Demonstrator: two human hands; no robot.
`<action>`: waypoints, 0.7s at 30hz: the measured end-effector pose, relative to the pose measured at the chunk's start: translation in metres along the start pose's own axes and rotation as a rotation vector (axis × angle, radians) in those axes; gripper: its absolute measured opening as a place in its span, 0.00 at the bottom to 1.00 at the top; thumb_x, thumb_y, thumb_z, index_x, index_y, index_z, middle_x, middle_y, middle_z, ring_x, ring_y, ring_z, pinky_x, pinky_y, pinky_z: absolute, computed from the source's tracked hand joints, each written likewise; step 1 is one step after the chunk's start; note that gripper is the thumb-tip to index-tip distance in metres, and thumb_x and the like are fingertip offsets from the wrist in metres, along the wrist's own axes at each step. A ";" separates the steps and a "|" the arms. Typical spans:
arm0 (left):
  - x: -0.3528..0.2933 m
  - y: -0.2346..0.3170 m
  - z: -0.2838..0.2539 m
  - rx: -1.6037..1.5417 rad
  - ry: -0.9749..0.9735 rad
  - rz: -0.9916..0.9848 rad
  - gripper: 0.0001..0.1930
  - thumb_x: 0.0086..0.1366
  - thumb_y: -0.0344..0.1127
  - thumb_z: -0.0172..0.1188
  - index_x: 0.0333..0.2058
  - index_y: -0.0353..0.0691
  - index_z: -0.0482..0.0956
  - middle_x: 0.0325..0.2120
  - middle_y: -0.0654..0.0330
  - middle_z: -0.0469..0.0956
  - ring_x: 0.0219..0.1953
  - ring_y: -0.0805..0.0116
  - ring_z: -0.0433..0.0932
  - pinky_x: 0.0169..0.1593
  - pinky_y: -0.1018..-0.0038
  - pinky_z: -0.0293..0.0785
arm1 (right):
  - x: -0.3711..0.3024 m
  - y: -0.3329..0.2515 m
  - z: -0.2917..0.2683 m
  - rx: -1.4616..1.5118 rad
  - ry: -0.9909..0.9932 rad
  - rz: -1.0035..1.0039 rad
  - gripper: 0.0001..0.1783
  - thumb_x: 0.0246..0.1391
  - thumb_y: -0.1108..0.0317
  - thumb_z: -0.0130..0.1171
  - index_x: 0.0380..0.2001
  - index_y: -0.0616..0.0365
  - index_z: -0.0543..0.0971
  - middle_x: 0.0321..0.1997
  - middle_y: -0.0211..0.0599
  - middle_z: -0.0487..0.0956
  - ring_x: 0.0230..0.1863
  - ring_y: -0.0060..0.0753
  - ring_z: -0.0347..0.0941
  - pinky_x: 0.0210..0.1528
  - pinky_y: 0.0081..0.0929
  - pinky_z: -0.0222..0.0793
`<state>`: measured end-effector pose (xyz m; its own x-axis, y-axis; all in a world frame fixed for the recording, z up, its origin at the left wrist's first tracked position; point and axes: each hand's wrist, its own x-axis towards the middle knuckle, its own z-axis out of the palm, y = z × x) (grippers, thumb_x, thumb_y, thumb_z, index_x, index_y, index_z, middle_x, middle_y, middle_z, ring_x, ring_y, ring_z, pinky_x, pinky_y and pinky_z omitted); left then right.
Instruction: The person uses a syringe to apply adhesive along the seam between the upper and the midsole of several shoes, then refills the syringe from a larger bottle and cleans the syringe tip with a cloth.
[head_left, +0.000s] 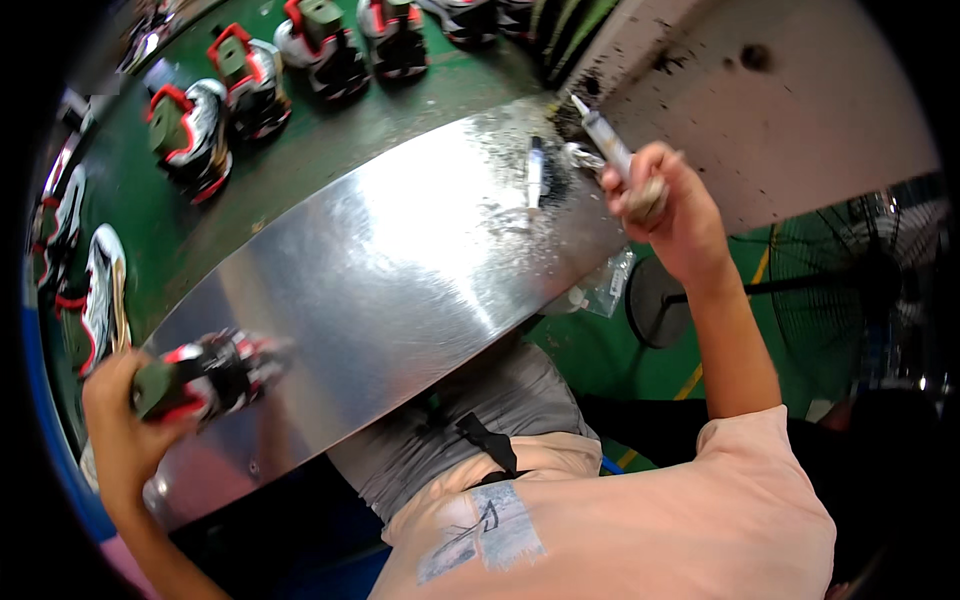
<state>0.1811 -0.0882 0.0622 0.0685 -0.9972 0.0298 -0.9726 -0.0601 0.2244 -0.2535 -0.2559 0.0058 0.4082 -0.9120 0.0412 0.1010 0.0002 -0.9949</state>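
My left hand (112,415) grips a shoe (222,372) in black, white and red by its heel end, around the green last (158,389) inside it. The shoe is blurred and over the left end of a shiny metal worktop (370,280). On the right, my right hand (672,200) is raised and closed around a pale, translucent tube (606,140). Its narrow white nozzle points up and left. A beige lump shows at the fingers of that hand; its kind is unclear. Near it, a slim black-and-white tool (535,172) lies on the smudged far right part of the worktop.
Several similar shoes on lasts (325,50) stand along the green conveyor surface (330,150) beyond the worktop, and more at the far left. A spotted pale panel (800,110) borders the right. Below it stand a black fan (870,275) and a clear plastic bag (610,283).
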 end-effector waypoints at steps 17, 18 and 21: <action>0.054 0.198 0.136 -1.287 0.123 0.090 0.13 0.64 0.28 0.52 0.45 0.27 0.73 0.37 0.53 0.77 0.35 0.69 0.77 0.40 0.75 0.75 | -0.010 0.029 0.054 -0.363 0.485 -0.048 0.08 0.46 0.68 0.60 0.27 0.63 0.79 0.19 0.28 0.76 0.24 0.13 0.66 0.27 0.19 0.64; 0.070 0.210 0.146 -1.377 0.101 0.083 0.15 0.63 0.29 0.53 0.47 0.26 0.72 0.38 0.54 0.78 0.36 0.71 0.77 0.41 0.75 0.74 | -0.012 0.031 0.066 -0.161 0.444 -0.030 0.09 0.48 0.68 0.59 0.25 0.65 0.79 0.23 0.28 0.78 0.26 0.14 0.68 0.28 0.18 0.64; 0.087 0.214 0.143 -1.484 0.141 -0.022 0.14 0.63 0.29 0.54 0.44 0.24 0.73 0.36 0.53 0.78 0.34 0.72 0.78 0.39 0.77 0.75 | -0.014 0.036 0.094 0.247 0.262 0.076 0.13 0.52 0.64 0.58 0.31 0.66 0.78 0.22 0.27 0.75 0.25 0.18 0.69 0.26 0.19 0.65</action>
<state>-0.0533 -0.1939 -0.0265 0.1845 -0.9791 0.0859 0.1300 0.1110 0.9853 -0.1704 -0.2051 -0.0215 0.1799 -0.9797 -0.0887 0.3084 0.1418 -0.9406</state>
